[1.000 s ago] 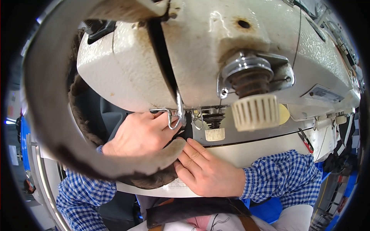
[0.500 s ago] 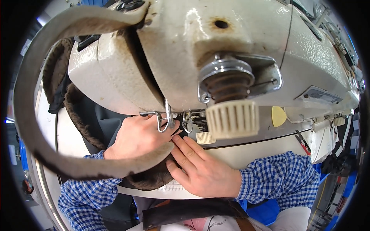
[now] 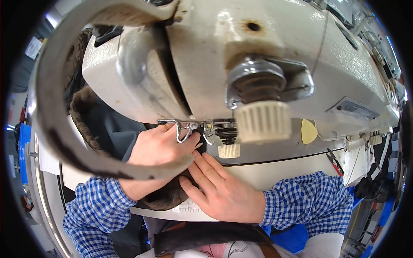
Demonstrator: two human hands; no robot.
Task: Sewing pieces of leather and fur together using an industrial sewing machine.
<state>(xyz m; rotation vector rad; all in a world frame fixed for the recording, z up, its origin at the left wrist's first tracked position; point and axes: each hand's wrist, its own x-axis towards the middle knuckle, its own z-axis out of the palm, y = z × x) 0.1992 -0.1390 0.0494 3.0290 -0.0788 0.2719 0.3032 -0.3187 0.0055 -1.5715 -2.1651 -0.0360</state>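
A dark garment piece (image 3: 116, 131) with a brown fur edge (image 3: 84, 107) lies under the head of a white sewing machine (image 3: 202, 81). My left hand (image 3: 157, 148) is on the cloth beside the needle area, its fingers bent and closed on the material; some fingertips are hidden beneath the machine head. A curved grey arm (image 3: 107, 170) crosses in front of that hand. My right hand (image 3: 226, 191) rests flat, fingers stretched out, their tips at the garment near my left thumb. More brown fur (image 3: 165, 195) hangs between my wrists at the table edge.
A large ribbed cream knob (image 3: 263, 122) juts from the machine above my right hand. On the bed lies a yellow rounded piece (image 3: 308, 131). Farther right are red-handled snips (image 3: 334, 163). A printed ruler scale (image 3: 189, 206) runs along the near table edge.
The view has shifted slightly, so the curved arm and machine sit differently in it. My left hand shows a ring finger more clearly. Both hands stay at nearly the same place on the cloth.
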